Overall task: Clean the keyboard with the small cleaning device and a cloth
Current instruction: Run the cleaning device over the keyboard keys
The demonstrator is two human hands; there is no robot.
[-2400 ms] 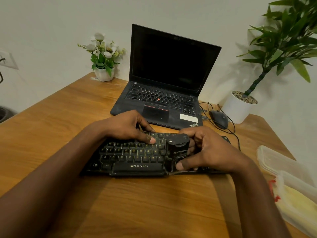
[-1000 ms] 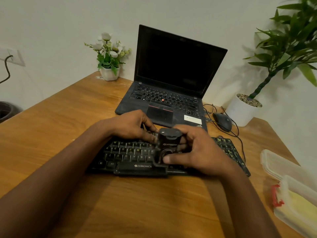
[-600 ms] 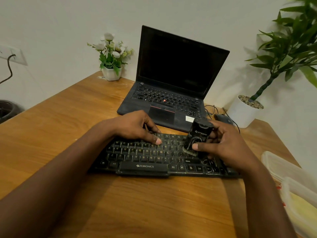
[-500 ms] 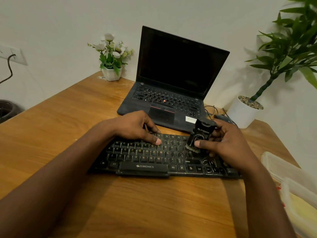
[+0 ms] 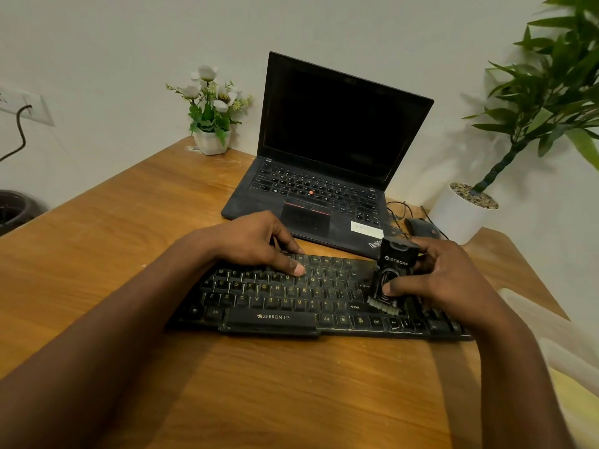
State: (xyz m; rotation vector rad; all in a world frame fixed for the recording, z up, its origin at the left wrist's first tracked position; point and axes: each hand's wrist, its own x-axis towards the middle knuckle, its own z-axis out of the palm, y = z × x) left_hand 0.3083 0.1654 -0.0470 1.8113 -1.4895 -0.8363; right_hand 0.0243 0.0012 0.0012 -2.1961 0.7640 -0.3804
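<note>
Head view. Small black box-shaped cleaning device [image 5: 393,270], pale bristle strip downward, stands tilted on the right-hand part of the black rectangular plastic keyboard [image 5: 285,299], with its bristles touching the keys just beside the right Shift key. Right hand [image 5: 444,283] is clamped around the device, thumb across its front face and fingers behind. Left hand [image 5: 256,244] holds the keyboard's far edge near the middle, fingers bent over the edge and thumb flat on the letter keys. The keyboard lies on the brown wooden table [image 5: 227,390], long axis running left to right, in front of the open black laptop [image 5: 324,189]. Most keys lie left of the device, between the two hands. A sweep along the long axis toward the left hand would probably cover them. No cloth can be identified.
</note>
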